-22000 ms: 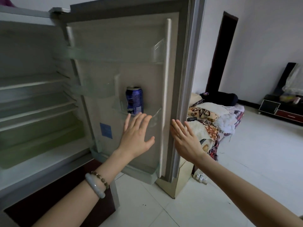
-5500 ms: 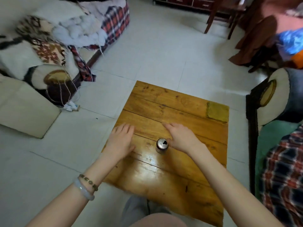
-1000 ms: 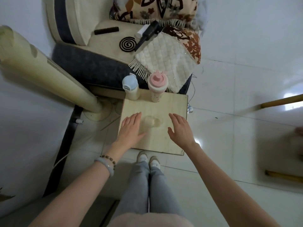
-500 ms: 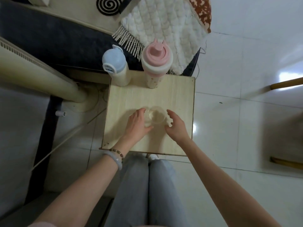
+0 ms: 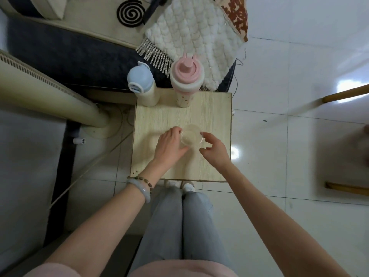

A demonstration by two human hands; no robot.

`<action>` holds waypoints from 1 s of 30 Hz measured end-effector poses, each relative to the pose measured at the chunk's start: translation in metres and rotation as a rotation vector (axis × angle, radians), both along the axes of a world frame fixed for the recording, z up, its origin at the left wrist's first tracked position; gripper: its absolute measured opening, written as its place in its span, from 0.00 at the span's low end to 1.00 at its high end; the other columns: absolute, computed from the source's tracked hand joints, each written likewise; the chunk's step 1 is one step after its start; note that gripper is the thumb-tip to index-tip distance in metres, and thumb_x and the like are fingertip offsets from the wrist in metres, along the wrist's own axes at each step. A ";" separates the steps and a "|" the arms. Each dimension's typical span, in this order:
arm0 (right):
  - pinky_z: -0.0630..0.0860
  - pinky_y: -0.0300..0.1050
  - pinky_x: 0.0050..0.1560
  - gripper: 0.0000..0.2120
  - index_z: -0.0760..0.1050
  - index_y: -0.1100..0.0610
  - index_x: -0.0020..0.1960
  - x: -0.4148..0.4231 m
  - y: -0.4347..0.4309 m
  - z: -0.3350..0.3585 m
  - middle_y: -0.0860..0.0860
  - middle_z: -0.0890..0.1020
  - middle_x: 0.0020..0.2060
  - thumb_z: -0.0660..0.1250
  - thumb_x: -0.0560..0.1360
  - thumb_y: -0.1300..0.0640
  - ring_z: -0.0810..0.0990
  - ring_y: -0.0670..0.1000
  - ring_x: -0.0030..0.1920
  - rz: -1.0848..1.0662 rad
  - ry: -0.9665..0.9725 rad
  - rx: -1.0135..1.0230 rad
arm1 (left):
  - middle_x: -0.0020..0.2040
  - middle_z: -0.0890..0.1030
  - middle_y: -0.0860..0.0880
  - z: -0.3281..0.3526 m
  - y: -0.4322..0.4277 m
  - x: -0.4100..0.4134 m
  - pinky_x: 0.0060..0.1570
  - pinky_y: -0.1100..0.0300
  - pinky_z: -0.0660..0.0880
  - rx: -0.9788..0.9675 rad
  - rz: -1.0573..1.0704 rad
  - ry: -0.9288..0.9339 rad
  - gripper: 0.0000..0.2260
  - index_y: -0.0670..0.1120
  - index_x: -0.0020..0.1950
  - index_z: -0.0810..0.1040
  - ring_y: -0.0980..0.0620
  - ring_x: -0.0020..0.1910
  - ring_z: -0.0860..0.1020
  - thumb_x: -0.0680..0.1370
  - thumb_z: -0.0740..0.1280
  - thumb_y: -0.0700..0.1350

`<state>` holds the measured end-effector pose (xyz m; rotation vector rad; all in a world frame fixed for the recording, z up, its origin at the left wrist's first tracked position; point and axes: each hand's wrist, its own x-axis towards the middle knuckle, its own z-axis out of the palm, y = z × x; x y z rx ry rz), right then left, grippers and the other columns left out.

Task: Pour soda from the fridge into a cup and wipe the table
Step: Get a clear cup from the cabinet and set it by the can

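Left hand [image 5: 169,145] curled round a clear cup [image 5: 192,135], seemingly gripping it, centre frame on a pale wooden tabletop [image 5: 211,112]. Right hand [image 5: 215,152] just right of the rim, fingers loosely spread. Upright at the tabletop's far edge, upper middle: blue-lidded bottle [image 5: 140,81], pink-lidded bottle [image 5: 186,75].

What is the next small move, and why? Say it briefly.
Probably lift the clear cup off the wooden table: the left hand curls round its side, the right hand is close by its rim, and it looks empty.
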<state>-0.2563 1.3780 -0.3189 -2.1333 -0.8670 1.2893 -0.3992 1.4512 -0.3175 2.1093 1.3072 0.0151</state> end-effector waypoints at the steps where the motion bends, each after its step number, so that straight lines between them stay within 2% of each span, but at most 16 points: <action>1: 0.72 0.44 0.61 0.27 0.69 0.56 0.69 0.000 -0.001 0.012 0.50 0.74 0.65 0.64 0.71 0.67 0.72 0.49 0.63 -0.009 -0.001 0.010 | 0.60 0.75 0.45 0.012 0.000 -0.001 0.58 0.56 0.67 0.008 -0.009 0.005 0.26 0.41 0.64 0.68 0.46 0.59 0.74 0.72 0.73 0.51; 5: 0.73 0.42 0.60 0.26 0.70 0.56 0.68 0.002 -0.010 0.068 0.49 0.75 0.64 0.64 0.71 0.68 0.72 0.49 0.63 -0.034 0.006 0.084 | 0.64 0.73 0.46 0.066 -0.004 -0.003 0.63 0.57 0.65 0.031 -0.027 -0.014 0.27 0.43 0.66 0.67 0.48 0.63 0.72 0.72 0.72 0.50; 10: 0.74 0.42 0.59 0.25 0.70 0.55 0.67 0.011 -0.026 0.140 0.49 0.76 0.62 0.65 0.71 0.68 0.74 0.48 0.62 -0.089 -0.028 0.188 | 0.63 0.74 0.46 0.138 -0.003 0.009 0.61 0.57 0.65 0.087 -0.118 -0.077 0.26 0.43 0.65 0.68 0.48 0.63 0.71 0.72 0.72 0.51; 15: 0.74 0.42 0.60 0.25 0.72 0.55 0.66 0.021 -0.049 0.198 0.48 0.76 0.61 0.65 0.70 0.68 0.74 0.46 0.61 -0.204 -0.044 0.269 | 0.62 0.74 0.48 0.200 -0.001 0.029 0.58 0.60 0.64 0.128 -0.249 -0.130 0.25 0.45 0.64 0.68 0.49 0.62 0.71 0.72 0.71 0.54; 18: 0.73 0.37 0.57 0.24 0.73 0.54 0.64 0.028 -0.066 0.226 0.48 0.78 0.59 0.65 0.70 0.68 0.74 0.43 0.58 -0.285 -0.064 0.326 | 0.63 0.73 0.49 0.231 -0.009 0.048 0.53 0.63 0.63 0.145 -0.315 -0.186 0.26 0.45 0.65 0.67 0.50 0.62 0.71 0.72 0.71 0.53; 20: 0.74 0.36 0.56 0.23 0.75 0.51 0.61 0.033 -0.082 0.245 0.44 0.79 0.54 0.64 0.70 0.69 0.75 0.38 0.53 -0.358 -0.059 0.379 | 0.63 0.73 0.50 0.250 -0.019 0.063 0.50 0.64 0.62 0.129 -0.338 -0.225 0.26 0.46 0.65 0.67 0.51 0.63 0.71 0.72 0.72 0.53; 22: 0.74 0.38 0.57 0.21 0.75 0.50 0.60 0.040 -0.103 0.261 0.37 0.78 0.50 0.64 0.71 0.69 0.76 0.36 0.51 -0.425 -0.072 0.427 | 0.63 0.74 0.51 0.263 -0.033 0.081 0.53 0.62 0.65 0.090 -0.375 -0.290 0.27 0.47 0.65 0.67 0.51 0.63 0.71 0.71 0.73 0.53; 23: 0.74 0.40 0.58 0.21 0.75 0.51 0.60 0.045 -0.115 0.267 0.36 0.77 0.50 0.65 0.71 0.68 0.76 0.38 0.52 -0.451 -0.083 0.444 | 0.62 0.74 0.51 0.268 -0.041 0.091 0.55 0.60 0.68 0.067 -0.397 -0.322 0.27 0.48 0.65 0.67 0.51 0.62 0.72 0.70 0.73 0.53; 25: 0.75 0.41 0.59 0.21 0.75 0.54 0.61 0.056 -0.142 0.278 0.41 0.78 0.53 0.65 0.71 0.68 0.75 0.41 0.57 -0.510 -0.109 0.463 | 0.62 0.74 0.51 0.276 -0.061 0.112 0.55 0.59 0.70 0.037 -0.450 -0.368 0.29 0.49 0.65 0.66 0.52 0.61 0.72 0.69 0.74 0.54; 28: 0.74 0.33 0.56 0.20 0.75 0.55 0.61 0.073 -0.193 0.292 0.45 0.79 0.55 0.65 0.71 0.69 0.75 0.43 0.57 -0.607 -0.143 0.488 | 0.63 0.73 0.52 0.291 -0.103 0.148 0.56 0.58 0.70 0.023 -0.546 -0.418 0.31 0.50 0.66 0.66 0.52 0.61 0.71 0.68 0.75 0.53; 30: 0.74 0.33 0.56 0.20 0.75 0.57 0.62 0.084 -0.233 0.299 0.46 0.78 0.55 0.65 0.72 0.69 0.76 0.42 0.57 -0.670 -0.162 0.506 | 0.62 0.73 0.52 0.302 -0.139 0.172 0.57 0.56 0.71 0.010 -0.610 -0.461 0.30 0.50 0.65 0.67 0.52 0.61 0.72 0.67 0.75 0.53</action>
